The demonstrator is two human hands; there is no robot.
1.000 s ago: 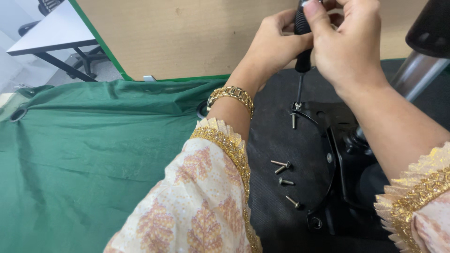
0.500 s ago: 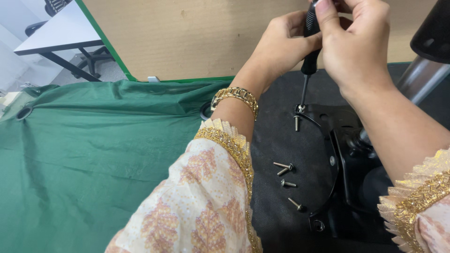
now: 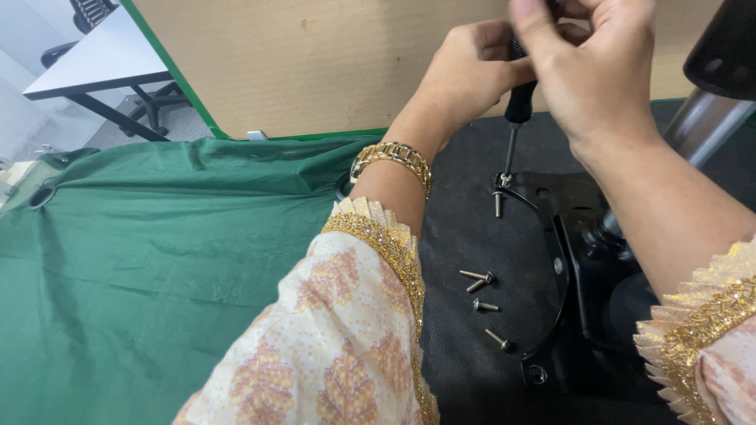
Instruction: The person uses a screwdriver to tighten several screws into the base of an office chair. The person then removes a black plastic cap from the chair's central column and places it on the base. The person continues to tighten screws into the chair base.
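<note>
Both my hands grip a black-handled screwdriver (image 3: 516,106) held upright. My left hand (image 3: 465,71) wraps the handle from the left and my right hand (image 3: 594,63) covers its top. The metal shaft points down onto a screw (image 3: 498,201) standing in a corner hole of a black metal bracket (image 3: 571,260). The bracket lies on a black fabric chair base (image 3: 465,236). Several loose silver screws (image 3: 482,293) lie on the black fabric just left of the bracket. A gold bracelet (image 3: 391,160) circles my left wrist.
A green cloth (image 3: 157,260) covers the surface at left. A brown cardboard sheet (image 3: 315,63) stands behind. A silver cylinder (image 3: 705,122) with a black part above it rises at right. A white desk (image 3: 94,63) stands at far left.
Both hands with the screwdriver have shifted slightly lower in view as the camera tilted. The right hand's fingers have moved on the handle top. The tip stays on the screw.
</note>
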